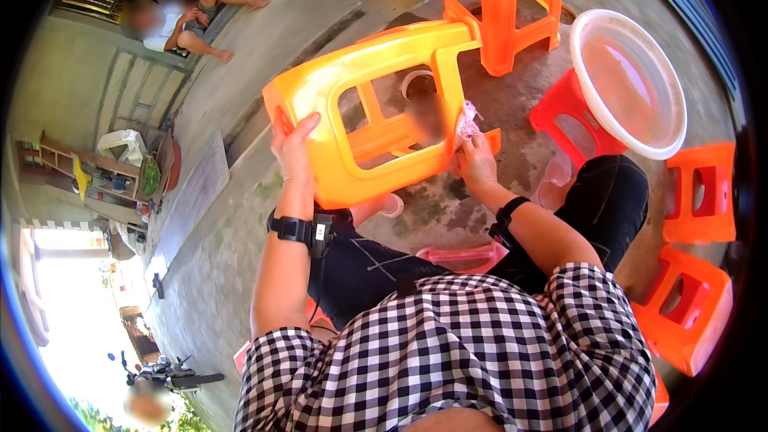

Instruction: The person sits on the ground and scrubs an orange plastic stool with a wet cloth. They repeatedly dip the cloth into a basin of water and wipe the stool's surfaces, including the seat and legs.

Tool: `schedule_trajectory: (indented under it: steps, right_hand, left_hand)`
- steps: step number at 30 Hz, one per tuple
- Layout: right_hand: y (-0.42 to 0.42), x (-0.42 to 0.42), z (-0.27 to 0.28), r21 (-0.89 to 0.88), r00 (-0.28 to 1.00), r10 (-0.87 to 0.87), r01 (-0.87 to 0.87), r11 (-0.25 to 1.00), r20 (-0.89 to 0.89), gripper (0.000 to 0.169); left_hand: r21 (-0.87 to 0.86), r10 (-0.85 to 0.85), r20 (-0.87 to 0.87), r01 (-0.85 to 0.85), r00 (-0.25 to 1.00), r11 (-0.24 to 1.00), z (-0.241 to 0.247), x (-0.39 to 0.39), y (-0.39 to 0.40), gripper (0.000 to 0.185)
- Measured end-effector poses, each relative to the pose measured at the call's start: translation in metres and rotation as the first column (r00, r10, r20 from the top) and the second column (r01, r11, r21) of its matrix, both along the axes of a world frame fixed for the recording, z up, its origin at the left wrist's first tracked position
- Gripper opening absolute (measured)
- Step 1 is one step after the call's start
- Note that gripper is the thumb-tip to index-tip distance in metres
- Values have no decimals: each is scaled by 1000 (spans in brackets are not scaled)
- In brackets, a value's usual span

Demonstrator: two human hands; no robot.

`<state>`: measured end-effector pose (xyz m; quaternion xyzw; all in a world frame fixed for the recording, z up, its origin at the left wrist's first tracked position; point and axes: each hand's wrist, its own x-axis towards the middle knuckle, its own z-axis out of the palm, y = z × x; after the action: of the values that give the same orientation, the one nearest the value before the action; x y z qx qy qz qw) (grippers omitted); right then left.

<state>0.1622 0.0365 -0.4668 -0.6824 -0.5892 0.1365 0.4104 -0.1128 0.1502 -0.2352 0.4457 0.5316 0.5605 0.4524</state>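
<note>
An orange plastic stool (384,54) lies tipped on its side in the air before me, its seat end to the left and its legs to the right. My left hand (294,147) grips the seat end, thumb on the near side panel and the other fingers hidden behind it. In my right hand (474,162) is a bunched pinkish cloth (467,122), pressed against a leg of the stool near its foot end. The cloth is partly covered by my fingers.
A white plastic basin (675,111) of cloudy water rests on a red stool (576,114) to the right. Another orange stool (501,12) stands ahead. More orange stools (699,192) are at the far right. A person (180,27) sits in a doorway, upper left; a motorcycle (174,372) stands lower left.
</note>
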Motion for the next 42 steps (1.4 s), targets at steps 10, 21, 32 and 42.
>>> schedule_trajectory:
  steps: [10, 21, 32, 42]
  right_hand:
    - [-32, -59, 55, 300, 926, 217, -312, 902, 309, 27]
    - [-8, -110, 158, 495, 915, 304, -400, 771, 265, 25]
    - [50, -68, 202, 562, 982, 127, -183, 806, 138, 19]
    - [15, -75, 190, 541, 971, 185, -239, 806, 154, 23]
  left_hand:
    - [41, 97, -19, -96, 995, 995, -7, 10, 9, 101]
    - [117, 155, 102, -167, 983, 979, -17, 27, -3, 73]
    - [328, 174, -653, 69, 737, 942, -36, 30, -48, 50]
    - [393, 317, -741, -1, 591, 920, -74, 17, -12, 57]
